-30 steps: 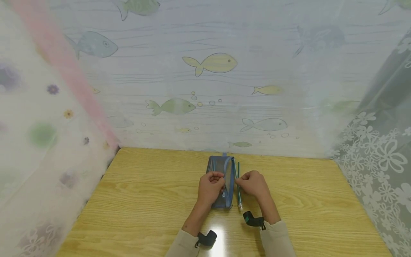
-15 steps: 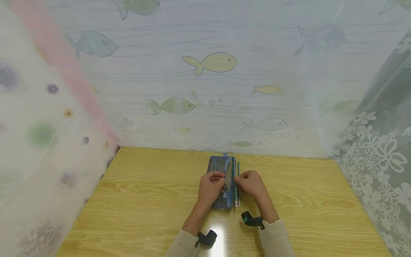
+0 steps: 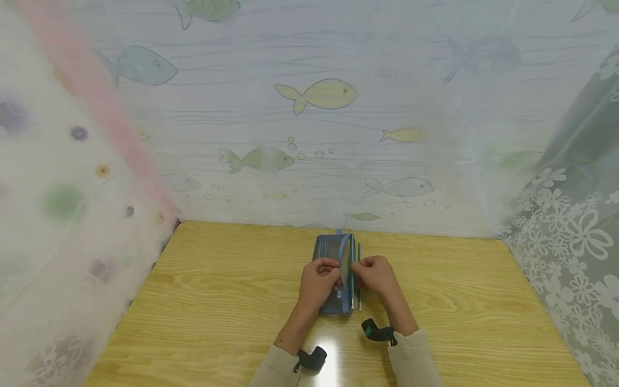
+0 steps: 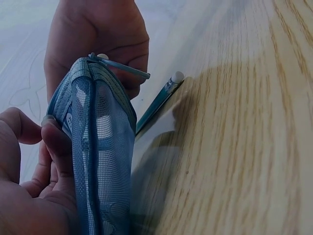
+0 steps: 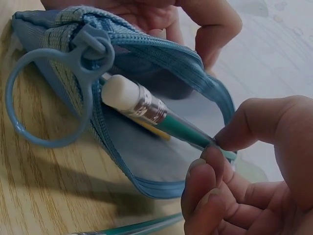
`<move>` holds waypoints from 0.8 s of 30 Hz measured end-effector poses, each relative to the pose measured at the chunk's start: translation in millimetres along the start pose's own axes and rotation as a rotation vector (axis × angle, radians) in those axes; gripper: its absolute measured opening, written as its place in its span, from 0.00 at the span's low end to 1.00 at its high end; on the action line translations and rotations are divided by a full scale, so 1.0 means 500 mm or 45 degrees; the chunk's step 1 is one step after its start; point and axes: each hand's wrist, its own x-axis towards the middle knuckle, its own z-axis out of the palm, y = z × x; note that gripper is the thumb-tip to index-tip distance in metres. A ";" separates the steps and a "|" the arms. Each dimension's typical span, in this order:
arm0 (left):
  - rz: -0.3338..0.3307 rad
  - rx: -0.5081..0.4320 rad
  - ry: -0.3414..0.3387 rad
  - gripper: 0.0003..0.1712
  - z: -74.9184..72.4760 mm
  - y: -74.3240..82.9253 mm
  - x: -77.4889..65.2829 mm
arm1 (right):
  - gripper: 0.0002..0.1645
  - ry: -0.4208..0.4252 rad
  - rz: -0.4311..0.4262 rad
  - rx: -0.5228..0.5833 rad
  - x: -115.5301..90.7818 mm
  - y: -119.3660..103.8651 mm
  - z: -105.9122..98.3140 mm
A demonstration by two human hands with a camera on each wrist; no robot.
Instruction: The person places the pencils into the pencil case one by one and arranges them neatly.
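A blue mesh pencil case (image 3: 329, 248) lies lengthwise near the back of the table, its zipped mouth gaping on the right side. My left hand (image 3: 318, 284) pinches the near lip of that mouth between thumb and fingers. A green pencil (image 5: 183, 128) with a white eraser is pinched by my right hand (image 3: 379, 275); its eraser end lies within the mouth's outline in the right wrist view. Beside the case, a second green pencil (image 4: 157, 102) rests on the table. Through the opening a yellow strip (image 5: 155, 131) shows inside the case.
A ring-shaped zipper pull (image 5: 84, 81) hangs at the case's near end. The wood-grain table (image 3: 232, 306) meets a fish-print curtain (image 3: 319, 177) behind the case. Black wrist cameras (image 3: 377, 330) sit on both wrists.
The right hand has shifted slightly left, bringing the pencil from a slanted position across the other pencil to a line along the case's mouth. The left hand has stayed nearly still.
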 end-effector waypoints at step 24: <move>0.011 -0.003 -0.044 0.09 0.000 0.004 -0.001 | 0.11 0.015 -0.025 -0.020 -0.005 -0.004 0.006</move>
